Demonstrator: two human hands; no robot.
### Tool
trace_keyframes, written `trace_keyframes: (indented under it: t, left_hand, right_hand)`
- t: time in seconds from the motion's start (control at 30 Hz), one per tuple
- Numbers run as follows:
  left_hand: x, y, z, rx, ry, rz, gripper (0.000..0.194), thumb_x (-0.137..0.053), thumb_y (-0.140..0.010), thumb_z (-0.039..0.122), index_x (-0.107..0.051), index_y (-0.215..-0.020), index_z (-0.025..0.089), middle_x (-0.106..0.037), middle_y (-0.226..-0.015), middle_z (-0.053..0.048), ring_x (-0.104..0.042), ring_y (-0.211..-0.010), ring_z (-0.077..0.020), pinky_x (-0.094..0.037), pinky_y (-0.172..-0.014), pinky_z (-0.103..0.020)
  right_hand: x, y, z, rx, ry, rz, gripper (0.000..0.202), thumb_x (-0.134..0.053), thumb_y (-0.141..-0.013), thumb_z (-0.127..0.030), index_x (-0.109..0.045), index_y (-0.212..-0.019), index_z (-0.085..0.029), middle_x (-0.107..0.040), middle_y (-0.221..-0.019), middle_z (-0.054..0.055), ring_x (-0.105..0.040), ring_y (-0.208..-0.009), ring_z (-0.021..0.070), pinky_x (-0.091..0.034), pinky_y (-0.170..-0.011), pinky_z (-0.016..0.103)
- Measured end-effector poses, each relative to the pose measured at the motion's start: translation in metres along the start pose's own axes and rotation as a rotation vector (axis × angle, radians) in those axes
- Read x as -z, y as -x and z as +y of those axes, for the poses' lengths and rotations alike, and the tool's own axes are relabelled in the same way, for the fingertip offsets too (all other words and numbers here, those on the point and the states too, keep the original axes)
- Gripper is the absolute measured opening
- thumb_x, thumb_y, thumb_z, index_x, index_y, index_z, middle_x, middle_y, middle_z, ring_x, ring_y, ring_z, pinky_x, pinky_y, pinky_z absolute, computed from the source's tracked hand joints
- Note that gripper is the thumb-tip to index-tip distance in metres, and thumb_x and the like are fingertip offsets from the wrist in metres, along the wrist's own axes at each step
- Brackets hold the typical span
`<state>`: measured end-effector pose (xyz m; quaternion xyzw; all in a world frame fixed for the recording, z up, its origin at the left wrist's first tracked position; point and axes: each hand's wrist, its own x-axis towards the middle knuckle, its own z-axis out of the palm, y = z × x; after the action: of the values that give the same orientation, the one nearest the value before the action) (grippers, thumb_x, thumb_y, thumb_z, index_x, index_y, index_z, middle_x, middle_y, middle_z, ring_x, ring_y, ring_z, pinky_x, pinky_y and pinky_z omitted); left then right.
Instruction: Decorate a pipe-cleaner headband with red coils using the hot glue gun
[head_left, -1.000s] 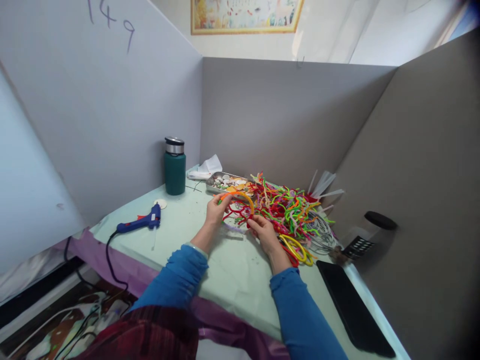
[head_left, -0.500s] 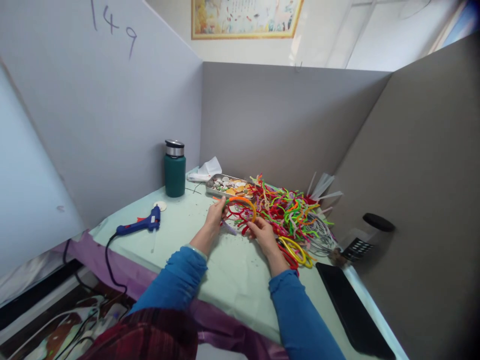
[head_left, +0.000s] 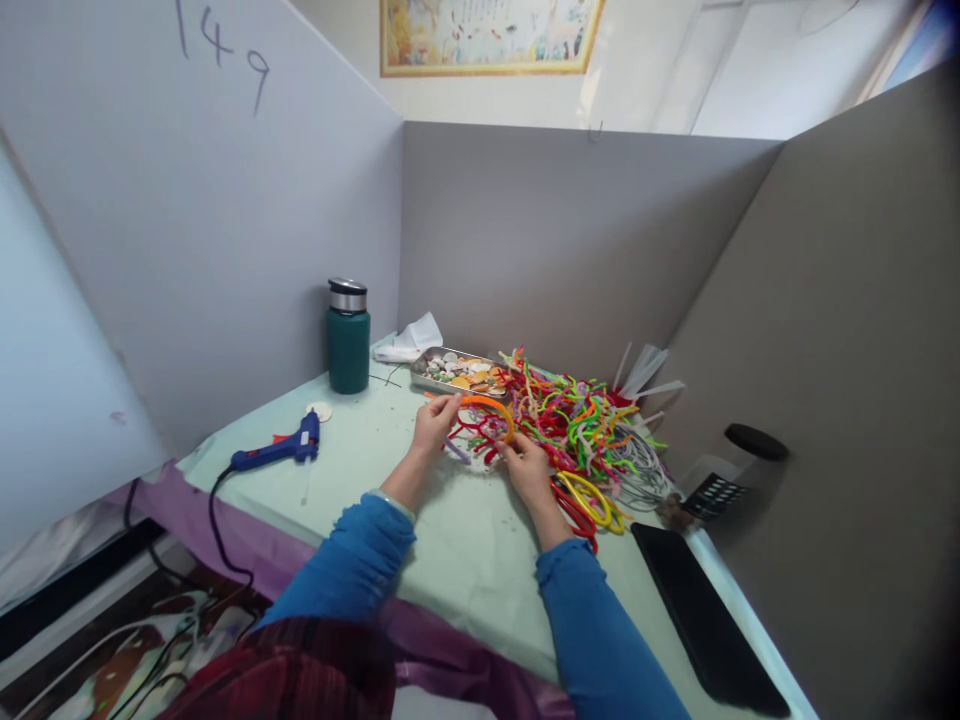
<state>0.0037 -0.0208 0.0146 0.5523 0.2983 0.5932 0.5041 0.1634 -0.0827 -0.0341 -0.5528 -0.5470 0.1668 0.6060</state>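
Observation:
An orange curved band [head_left: 491,402] spans between my two hands above the table. My left hand [head_left: 435,425] pinches its left end. Its right end, near the pile's edge, is in the closed fingers of my right hand [head_left: 527,468]. Beneath and behind the band lie red pipe cleaners [head_left: 474,432] and a short purple piece [head_left: 457,452]. A large heap of multicoloured pipe cleaners [head_left: 577,415] spreads to the right of my hands. Behind them a metal tray [head_left: 417,380] holds small round pieces.
A blue glue gun [head_left: 277,450] with a black cord rests at the left, near a green bottle [head_left: 349,350]. Red and yellow-handled tools [head_left: 592,502] and a black flat object [head_left: 705,615] lie at the right. Grey partitions [head_left: 562,230] enclose the table.
My left hand has shifted slightly right and its fingers have moved along the band's left end. My right hand has barely moved.

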Motion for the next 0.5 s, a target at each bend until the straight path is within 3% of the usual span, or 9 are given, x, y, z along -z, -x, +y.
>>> trace_keyframes:
  t: [0.13, 0.33, 0.5]
  left_hand:
    - [-0.003, -0.001, -0.002, 0.009, -0.038, -0.035, 0.040, -0.058, -0.073, 0.053, -0.050, -0.059, 0.016, -0.039, -0.051, 0.005, -0.032, -0.045, -0.0061, -0.025, -0.043, -0.021]
    - [-0.004, -0.003, -0.010, 0.054, -0.001, -0.055, 0.038, -0.057, -0.073, 0.055, -0.058, -0.076, 0.016, -0.051, -0.060, 0.003, -0.043, -0.050, -0.0074, -0.034, -0.048, -0.020]
    - [0.003, -0.006, -0.011, 0.054, -0.006, -0.001, 0.039, -0.055, -0.073, 0.056, -0.057, -0.076, 0.017, -0.049, -0.058, 0.003, -0.038, -0.041, -0.0058, -0.028, -0.039, -0.019]
  right_hand:
    - [-0.001, -0.003, 0.009, -0.062, -0.030, -0.056, 0.017, -0.061, -0.070, -0.035, -0.063, -0.069, -0.018, -0.060, -0.062, -0.001, -0.050, -0.059, 0.0149, -0.036, -0.056, 0.025]
    - [-0.003, -0.004, 0.010, -0.077, -0.082, 0.039, 0.020, -0.061, -0.071, -0.037, -0.063, -0.073, -0.017, -0.060, -0.065, 0.000, -0.051, -0.062, 0.0160, -0.037, -0.057, 0.026]
    - [-0.003, 0.001, -0.003, -0.061, -0.092, -0.089, 0.024, -0.060, -0.073, -0.041, -0.059, -0.067, -0.018, -0.050, -0.053, -0.004, -0.042, -0.050, 0.0118, -0.032, -0.050, 0.024]
